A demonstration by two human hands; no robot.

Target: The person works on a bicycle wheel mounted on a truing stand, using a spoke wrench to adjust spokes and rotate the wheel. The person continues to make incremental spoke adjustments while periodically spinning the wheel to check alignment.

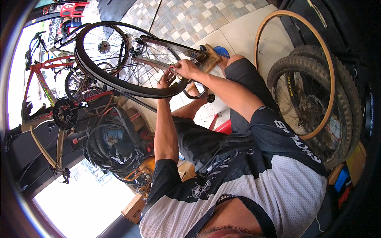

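Observation:
A spoked bicycle wheel [119,84] with a black rim is held tilted in a truing stand [174,44]. At the rim's near right side, my right hand [186,69] is closed with its fingertips pinching a small red tool [171,68], which looks like a spoke wrench, among the spokes. My left hand [164,81] meets it there, its fingers curled at the rim and spokes. The fingertips of both hands nearly touch, and they partly cover the tool. The stand's wooden base [211,58] lies just beyond my right hand.
Thick-tyred wheels [300,85] and a tan hoop-like rim or tyre [258,37] lean at the right. An orange bike frame [39,75] and a crankset [65,114] are at the left. Black tubes or tyres [104,139] pile up near a cardboard box [134,208]. Farther back stands a red chair [72,8].

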